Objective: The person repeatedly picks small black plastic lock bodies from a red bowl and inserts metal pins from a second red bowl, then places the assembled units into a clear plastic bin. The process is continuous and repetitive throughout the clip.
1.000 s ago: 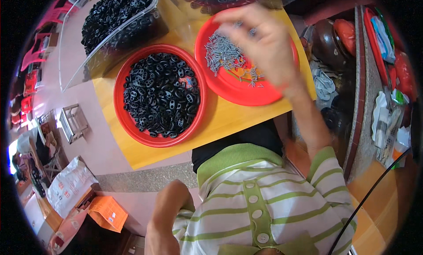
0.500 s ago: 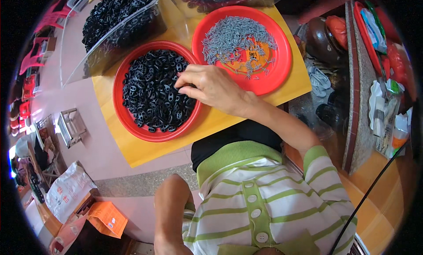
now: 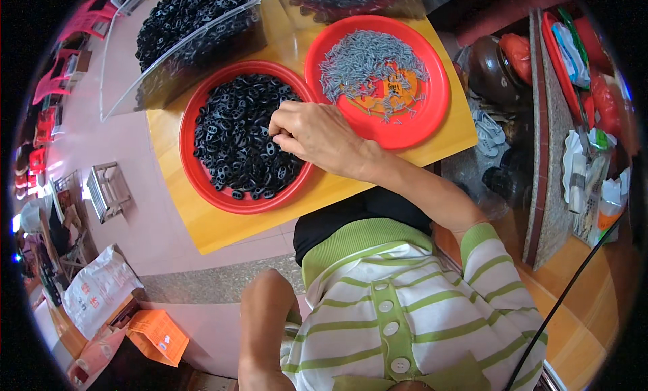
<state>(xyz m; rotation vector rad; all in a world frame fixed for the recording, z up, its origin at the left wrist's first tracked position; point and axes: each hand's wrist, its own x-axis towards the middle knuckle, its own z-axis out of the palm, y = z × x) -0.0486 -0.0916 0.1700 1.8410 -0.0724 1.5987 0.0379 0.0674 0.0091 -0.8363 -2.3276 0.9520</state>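
Note:
My right hand [image 3: 316, 136] hovers over the right side of a red round tray [image 3: 196, 178] heaped with small black oval pieces with two holes each [image 3: 236, 138]. Its fingers are curled and the fingertips pinched together; whatever lies between them is too small or hidden to make out. Just beyond its wrist, a second red plate [image 3: 432, 111] holds many small grey metal screw-like pins [image 3: 368, 57]. My left arm [image 3: 263, 323] is bent at the lower edge, and the left hand is out of view.
A yellow tabletop [image 3: 209, 232] carries both trays. Behind them stands a clear plastic bin [image 3: 182, 53] full of the same black pieces. To the right are a brown jar [image 3: 496, 70] and a stone ledge [image 3: 550, 168]. A metal stool [image 3: 106, 192] stands on the left.
The view has shifted slightly, so the trays sit a little further right. My right hand stays at the tray's right side, its fingers curled a bit tighter.

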